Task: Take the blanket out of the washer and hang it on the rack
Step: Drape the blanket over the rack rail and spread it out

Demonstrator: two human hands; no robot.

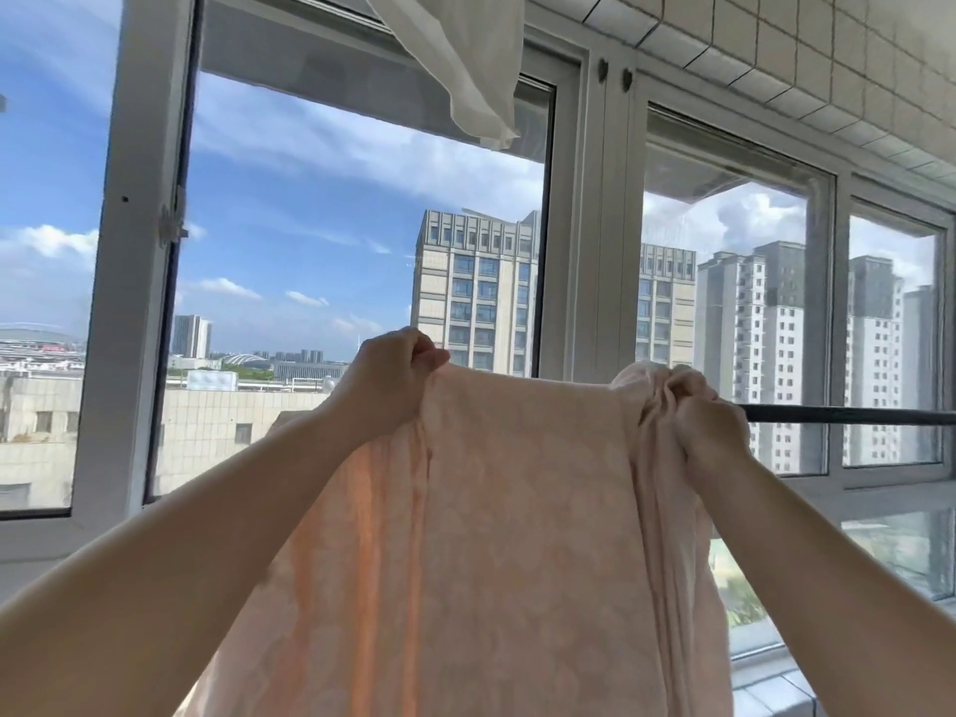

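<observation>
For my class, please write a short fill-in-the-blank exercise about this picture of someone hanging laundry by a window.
1. The person holds up a pale pink blanket with ____ hands.
2. The right hand grips a bunched part of the blanket next to a dark ____ that runs to the right.
3. The left hand pinches the blanket's ____ edge.
4. A ____ cloth hangs at the top of the view.

Missing words: both; rod; top; white

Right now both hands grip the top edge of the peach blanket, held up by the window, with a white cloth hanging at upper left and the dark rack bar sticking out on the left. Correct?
Not quite. In the head view the dark rack bar sticks out on the right, past the right hand, not the left. The rest holds: the left hand and right hand grip the peach blanket by the window, with the white cloth above.
</observation>
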